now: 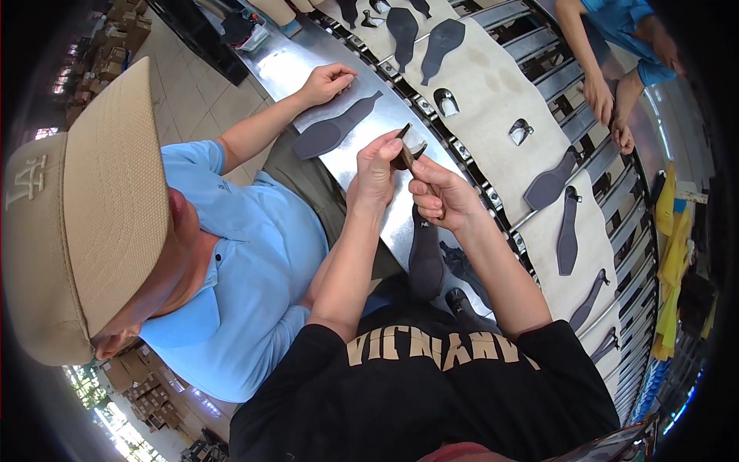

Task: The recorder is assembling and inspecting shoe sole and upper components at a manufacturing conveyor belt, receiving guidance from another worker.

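My left hand [375, 168] and my right hand [446, 196] meet over the metal bench. Between them is a small dark brown shoe part [402, 159] with a shiny, curved piece on it. My left thumb and fingers pinch its upper side. My right fingers are closed round its narrow lower end, much of which they hide. Below my hands lies a dark grey shoe sole [427, 266], its wide end toward me. Beside it are some crumpled dark pieces [463, 269] and a glossy black part [457, 299].
On my left sits a co-worker in a light blue shirt [254, 231], one hand resting by another grey sole [335, 129]. A slatted conveyor [550, 81] with pale sheets [485, 100] carries several soles and glossy black parts. Across it, another person's hands [604, 100] hold something dark.
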Tool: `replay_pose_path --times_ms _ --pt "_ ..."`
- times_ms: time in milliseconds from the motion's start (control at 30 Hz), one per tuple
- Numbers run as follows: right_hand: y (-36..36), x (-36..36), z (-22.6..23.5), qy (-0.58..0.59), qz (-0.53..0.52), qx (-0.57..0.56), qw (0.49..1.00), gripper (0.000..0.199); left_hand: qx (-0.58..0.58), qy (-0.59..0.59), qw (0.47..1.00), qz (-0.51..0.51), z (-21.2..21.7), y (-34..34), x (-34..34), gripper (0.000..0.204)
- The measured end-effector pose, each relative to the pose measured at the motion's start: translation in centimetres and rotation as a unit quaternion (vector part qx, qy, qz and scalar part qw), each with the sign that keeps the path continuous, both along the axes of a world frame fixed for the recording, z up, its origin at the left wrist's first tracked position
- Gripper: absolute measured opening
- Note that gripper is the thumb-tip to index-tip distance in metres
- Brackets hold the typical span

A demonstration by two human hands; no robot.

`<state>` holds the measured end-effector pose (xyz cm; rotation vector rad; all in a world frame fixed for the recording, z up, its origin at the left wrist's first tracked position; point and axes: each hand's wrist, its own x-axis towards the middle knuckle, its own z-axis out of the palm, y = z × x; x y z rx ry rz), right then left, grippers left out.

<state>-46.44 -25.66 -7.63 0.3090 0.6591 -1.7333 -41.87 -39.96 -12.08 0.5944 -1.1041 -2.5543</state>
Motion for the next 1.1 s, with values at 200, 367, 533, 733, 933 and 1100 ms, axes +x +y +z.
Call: replay_pose_path --times_ms 200,367,533,733,933,1100 --pt "0.0 0.3 -0.3 0.008 -0.005 0.017 1.000 0.017 -0.030 -0.023 0.999 -0.029 0.5 -0.4 0.0 0.029" --pt "-0.4 0.4 -1.8 -0.005 -0.010 0.029 1.000 0.016 -0.033 -0.045 0.998 -0.041 -0.9 -0.8 0.2 0.026" --pt "-0.3 -0.8 -2.4 -0.052 -0.039 0.056 0.996 0.016 -0.001 -0.190 0.980 -0.066 -0.1 -1.4 -0.1 0.034" --pt "6.9 0.8 -1.8 0.072 -0.114 0.099 0.986 0.037 0.072 -0.238 0.968 -0.035 -0.7 -3.4 0.0 0.055" --pt "11.3 6.0 -9.9 0.498 -0.008 0.460 0.735 0.041 0.138 -0.256 0.953 -0.080 -1.0 -5.4 -0.3 0.069" --pt "9.9 8.8 -10.4 0.694 0.061 0.520 0.494 0.045 0.183 -0.262 0.941 -0.113 -1.5 -7.3 -1.2 0.074"
